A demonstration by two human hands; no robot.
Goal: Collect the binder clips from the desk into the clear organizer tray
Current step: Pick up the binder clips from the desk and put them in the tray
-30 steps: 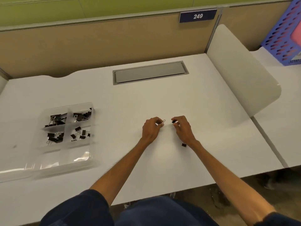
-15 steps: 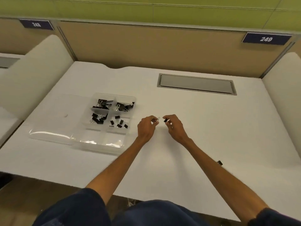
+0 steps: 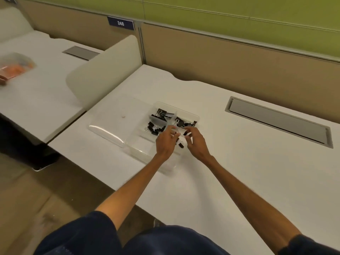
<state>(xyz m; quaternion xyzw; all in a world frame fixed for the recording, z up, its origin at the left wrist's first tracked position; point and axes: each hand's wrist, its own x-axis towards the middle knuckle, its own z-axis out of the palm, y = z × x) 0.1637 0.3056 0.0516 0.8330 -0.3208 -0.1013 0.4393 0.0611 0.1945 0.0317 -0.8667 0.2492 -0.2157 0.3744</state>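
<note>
The clear organizer tray (image 3: 117, 129) lies on the white desk, with several black binder clips in its back compartments (image 3: 160, 114). Both my hands hover over the tray's near right compartment. My left hand (image 3: 165, 142) pinches a small binder clip (image 3: 177, 134) with silver handles at its fingertips. Between the thumb and forefinger of my right hand (image 3: 196, 142) is a small black binder clip (image 3: 185, 133). Another small clip (image 3: 181, 145) lies in the compartment below, between the two hands.
A grey cable hatch (image 3: 277, 122) is set into the desk at the right. A cream divider panel (image 3: 103, 74) stands left of the tray. The neighbouring desk holds a plastic bag with orange contents (image 3: 16, 68). The desk's front edge runs close under my forearms.
Both hands moved left from the bare desk to above the tray, each still holding its clip. The view swung left, so the tray now sits mid-frame.
</note>
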